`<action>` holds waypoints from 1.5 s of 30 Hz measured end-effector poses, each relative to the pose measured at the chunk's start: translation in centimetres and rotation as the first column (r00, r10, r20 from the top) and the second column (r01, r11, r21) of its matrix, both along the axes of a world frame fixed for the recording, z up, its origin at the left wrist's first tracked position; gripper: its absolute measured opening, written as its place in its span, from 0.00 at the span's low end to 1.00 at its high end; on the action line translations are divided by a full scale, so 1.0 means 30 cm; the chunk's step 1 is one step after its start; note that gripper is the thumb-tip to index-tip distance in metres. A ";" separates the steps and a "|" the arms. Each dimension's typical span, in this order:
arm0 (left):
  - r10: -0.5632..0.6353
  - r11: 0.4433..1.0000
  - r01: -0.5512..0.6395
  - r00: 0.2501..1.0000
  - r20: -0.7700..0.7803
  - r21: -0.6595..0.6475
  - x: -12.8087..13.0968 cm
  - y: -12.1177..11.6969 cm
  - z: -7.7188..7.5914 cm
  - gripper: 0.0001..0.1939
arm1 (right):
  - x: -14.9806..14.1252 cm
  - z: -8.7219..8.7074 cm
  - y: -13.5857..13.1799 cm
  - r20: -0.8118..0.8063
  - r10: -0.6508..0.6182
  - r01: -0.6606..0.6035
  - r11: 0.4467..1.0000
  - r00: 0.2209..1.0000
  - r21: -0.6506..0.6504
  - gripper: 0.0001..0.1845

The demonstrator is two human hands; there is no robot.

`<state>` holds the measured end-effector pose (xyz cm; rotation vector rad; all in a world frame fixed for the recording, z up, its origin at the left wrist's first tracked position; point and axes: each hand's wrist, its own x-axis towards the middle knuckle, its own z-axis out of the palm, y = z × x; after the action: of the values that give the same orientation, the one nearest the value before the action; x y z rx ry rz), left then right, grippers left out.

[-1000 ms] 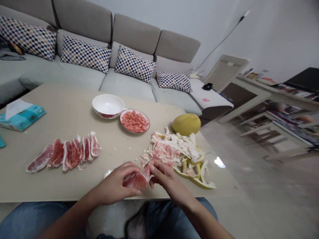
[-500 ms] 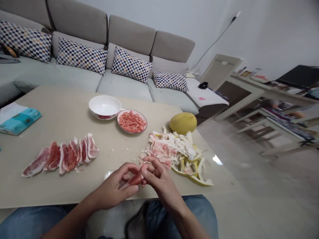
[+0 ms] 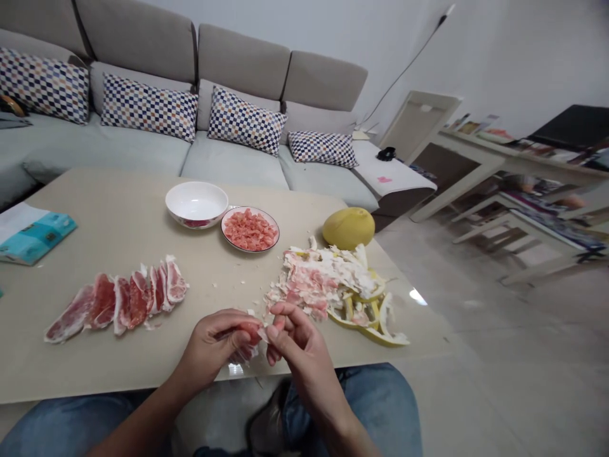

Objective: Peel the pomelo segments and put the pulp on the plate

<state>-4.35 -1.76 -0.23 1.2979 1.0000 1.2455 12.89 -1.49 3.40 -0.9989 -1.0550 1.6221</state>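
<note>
Where my feed meets the bench's [image 3: 143,209] near edge, I see the left hand [image 3: 212,348] closed around a pink pomelo segment [image 3: 248,336], the right hand [image 3: 294,341] seemingly pinching its tip. Peel scraps [image 3: 333,282] lie just beyond, peeled segments [image 3: 118,301] to the left, a plate of fruit pieces [image 3: 250,229] farther back.
</note>
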 end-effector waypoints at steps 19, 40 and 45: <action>0.028 0.934 0.133 0.897 0.442 -0.330 -0.002 0.019 -0.041 0.19 | 0.007 0.021 0.024 0.601 -0.370 -0.203 0.709 0.708 0.675 0.06; 0.138 0.925 0.080 0.840 0.524 -0.372 -0.027 0.057 -0.036 0.14 | 0.046 0.074 -0.052 0.505 -0.450 -0.145 0.624 0.736 0.768 0.12; 0.021 0.913 0.194 0.857 0.516 -0.360 -0.031 0.051 -0.051 0.17 | 0.129 -0.002 0.056 0.591 -0.581 -0.183 0.609 0.559 0.772 0.13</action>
<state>-5.28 -0.24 -1.75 0.6298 0.7422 1.1505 16.75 0.21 3.35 -1.1820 -1.9261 0.2175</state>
